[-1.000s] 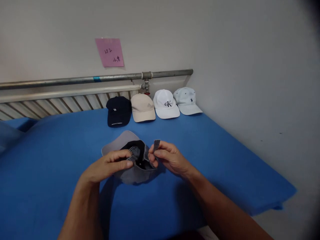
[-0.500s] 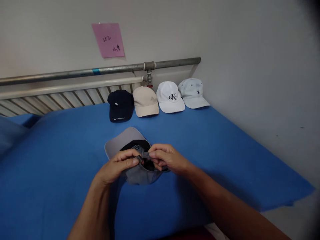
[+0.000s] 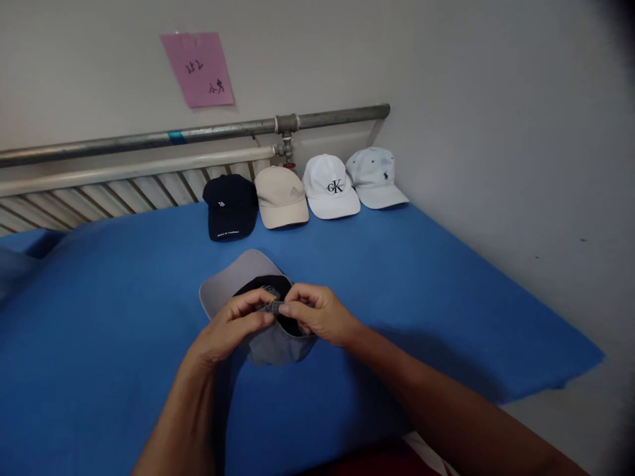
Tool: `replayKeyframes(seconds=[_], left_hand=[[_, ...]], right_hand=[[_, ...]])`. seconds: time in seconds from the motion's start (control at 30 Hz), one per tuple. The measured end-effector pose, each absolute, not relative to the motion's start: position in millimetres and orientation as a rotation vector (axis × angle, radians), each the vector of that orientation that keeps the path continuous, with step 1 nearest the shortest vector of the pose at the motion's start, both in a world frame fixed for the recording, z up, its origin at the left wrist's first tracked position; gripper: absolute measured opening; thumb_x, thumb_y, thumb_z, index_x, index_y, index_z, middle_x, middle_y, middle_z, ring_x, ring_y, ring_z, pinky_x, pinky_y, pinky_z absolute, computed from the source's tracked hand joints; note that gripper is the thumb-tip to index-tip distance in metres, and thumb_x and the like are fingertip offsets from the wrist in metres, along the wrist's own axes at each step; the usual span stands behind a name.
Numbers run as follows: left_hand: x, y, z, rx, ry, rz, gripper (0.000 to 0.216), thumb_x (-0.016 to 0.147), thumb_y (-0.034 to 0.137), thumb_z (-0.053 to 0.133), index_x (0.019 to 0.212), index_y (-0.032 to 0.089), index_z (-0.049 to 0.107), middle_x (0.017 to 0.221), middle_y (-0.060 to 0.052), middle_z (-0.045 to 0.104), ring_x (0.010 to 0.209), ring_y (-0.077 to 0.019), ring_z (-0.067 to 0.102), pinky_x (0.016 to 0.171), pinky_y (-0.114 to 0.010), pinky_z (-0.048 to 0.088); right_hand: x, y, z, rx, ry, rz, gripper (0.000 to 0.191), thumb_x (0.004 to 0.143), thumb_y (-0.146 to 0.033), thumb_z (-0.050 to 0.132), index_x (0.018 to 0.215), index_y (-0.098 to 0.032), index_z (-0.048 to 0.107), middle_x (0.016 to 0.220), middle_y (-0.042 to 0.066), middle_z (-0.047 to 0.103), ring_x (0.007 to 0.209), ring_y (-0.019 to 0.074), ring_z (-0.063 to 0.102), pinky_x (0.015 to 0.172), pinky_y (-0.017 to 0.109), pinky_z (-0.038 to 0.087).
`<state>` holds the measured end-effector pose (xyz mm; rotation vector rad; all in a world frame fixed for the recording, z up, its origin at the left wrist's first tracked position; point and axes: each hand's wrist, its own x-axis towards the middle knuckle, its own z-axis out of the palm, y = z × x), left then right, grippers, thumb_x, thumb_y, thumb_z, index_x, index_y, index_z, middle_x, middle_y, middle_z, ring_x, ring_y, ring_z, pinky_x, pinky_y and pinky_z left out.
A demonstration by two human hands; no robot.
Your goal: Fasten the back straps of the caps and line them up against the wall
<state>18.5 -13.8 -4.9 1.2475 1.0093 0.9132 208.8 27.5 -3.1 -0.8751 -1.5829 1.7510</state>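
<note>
2 hands (image 3: 278,320) pinching soft grey cap's (image 3: 233,284) fabric strap (image 3: 274,307).

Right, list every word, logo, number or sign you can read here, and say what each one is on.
"CK": black letters on the white cotton cap.
Pink paper note on the wall: handwritten marks, unreadable.
Navy cap: small white logo and brim lettering, too small to read.
Pale blue cap: small dark emblem, no text.
Beige cap: faint logo, illegible.
</note>
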Motion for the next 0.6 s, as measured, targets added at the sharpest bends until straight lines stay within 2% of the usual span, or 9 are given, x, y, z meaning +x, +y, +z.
replayKeyframes(seconds=[0.17,0.3,0.4,0.6], left_hand=[[17.0,-15.6,-3.5,1.287,1.031,0.919,0.014,0.087,0.032,0.063,0.093,0.021,0.070,0.088,0.000,0.064,0.085,-0.0120,0.054,0.079,-0.023,0.040],[16.9,-15.8,-3.9,1.271,1.063,0.937,0.013,0.087,0.031,0.063,0.088,0.020,0.069,0.083,0.001,0.062,0.080,-0.0104,0.053,0.074,-0.021,0.040],[16.5,-16.3,-3.4,1.270,1.048,0.935,0.012,0.087,0.031,0.062,0.088,0.020,0.069,0.083,0.001,0.062,0.078,-0.0102,0.053,0.074,-0.021,0.040],[19.2,-15.5,-0.2,1.258,1.026,0.910,0.013,0.086,0.030,0.063,0.086,0.019,0.070,0.083,-0.001,0.064,0.078,-0.0113,0.054,0.075,-0.023,0.041]], right_hand=[[208.9,28.0,-3.0,-0.848,-1.501,1.833,0.022,0.075,-0.034,0.065,0.064,-0.018,0.054,0.046,-0.009,0.042,0.040,0.0043,0.037,0.041,0.019,0.029],[210.4,32.7,-4.8,-0.770,-1.316,1.916,0.020,0.075,-0.035,0.066,0.071,-0.018,0.057,0.047,-0.011,0.039,0.038,0.0034,0.035,0.040,0.019,0.032],[211.8,37.2,-7.0,-0.757,-1.238,1.961,0.018,0.074,-0.033,0.067,0.077,-0.017,0.059,0.051,-0.010,0.043,0.038,0.0025,0.034,0.040,0.018,0.034],[213.1,39.7,-8.0,-0.714,-1.268,2.130,0.017,0.073,-0.029,0.066,0.071,-0.015,0.058,0.057,-0.007,0.049,0.040,0.0012,0.034,0.040,0.017,0.036]])
